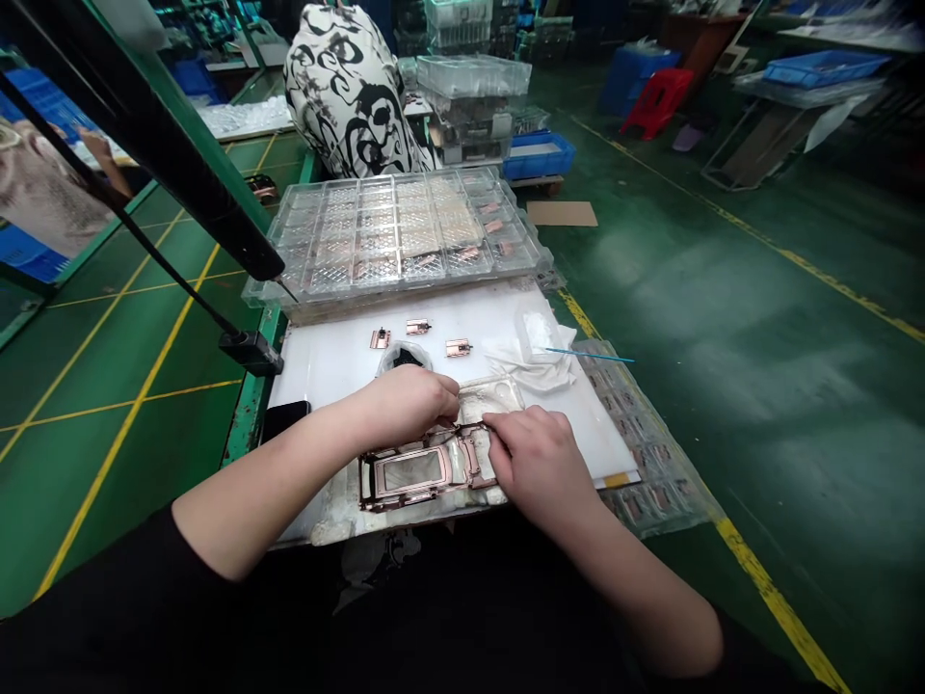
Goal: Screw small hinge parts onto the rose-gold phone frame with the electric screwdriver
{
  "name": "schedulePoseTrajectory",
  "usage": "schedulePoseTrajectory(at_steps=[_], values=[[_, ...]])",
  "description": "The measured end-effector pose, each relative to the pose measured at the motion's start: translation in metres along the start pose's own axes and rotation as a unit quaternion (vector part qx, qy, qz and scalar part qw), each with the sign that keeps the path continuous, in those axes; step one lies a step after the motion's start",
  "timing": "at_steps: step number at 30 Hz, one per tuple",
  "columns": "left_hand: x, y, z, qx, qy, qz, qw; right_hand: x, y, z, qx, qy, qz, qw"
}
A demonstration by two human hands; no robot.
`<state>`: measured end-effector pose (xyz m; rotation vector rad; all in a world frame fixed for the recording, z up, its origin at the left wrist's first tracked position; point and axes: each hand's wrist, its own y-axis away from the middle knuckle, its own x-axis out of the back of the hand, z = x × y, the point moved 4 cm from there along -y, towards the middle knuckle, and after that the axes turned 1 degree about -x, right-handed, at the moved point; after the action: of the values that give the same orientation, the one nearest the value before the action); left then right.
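Fingers (515, 429), pressed together on both hands, work over a green factory floor (729, 289) marked with yellow lines, at a white work board (325, 395). A clear plastic tray (394, 236) stands beyond it. The left hand (409, 405) and right hand (539, 472) pinch the edges of a copper-toned metal frame (434, 489) lying on the board's near edge. Three small copper parts (419, 328) lie just past them.

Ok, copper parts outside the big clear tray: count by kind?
small copper pieces: 3
copper frame: 1
total: 4
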<state>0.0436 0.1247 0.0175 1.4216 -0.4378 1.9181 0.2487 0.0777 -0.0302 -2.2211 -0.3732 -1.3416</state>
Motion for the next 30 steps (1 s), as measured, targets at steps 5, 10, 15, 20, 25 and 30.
schedulePoseTrajectory(at_steps=[5, 10, 15, 20, 25, 30], values=[[0.003, 0.000, 0.004, -0.013, -0.020, -0.004, 1.000, 0.007, 0.003, -0.015, 0.025, 0.042, -0.007, 0.999], [0.002, 0.002, 0.007, -0.011, -0.036, 0.006, 0.999, 0.003, 0.004, -0.036, 0.058, 0.067, -0.059, 0.994], [-0.003, 0.007, 0.008, 0.001, -0.042, 0.032, 0.999, -0.003, 0.002, -0.044, 0.068, 0.098, -0.098, 0.988], [-0.010, 0.012, 0.008, 0.019, -0.028, 0.068, 0.997, -0.006, 0.005, -0.046, 0.071, 0.134, -0.118, 0.981], [-0.019, 0.037, 0.012, 0.079, 0.010, 0.142, 0.987, -0.010, 0.006, -0.047, 0.078, 0.162, -0.136, 0.974], [-0.039, 0.068, 0.023, 0.133, 0.043, 0.198, 0.970, -0.013, 0.007, -0.047, 0.081, 0.173, -0.152, 0.970]])
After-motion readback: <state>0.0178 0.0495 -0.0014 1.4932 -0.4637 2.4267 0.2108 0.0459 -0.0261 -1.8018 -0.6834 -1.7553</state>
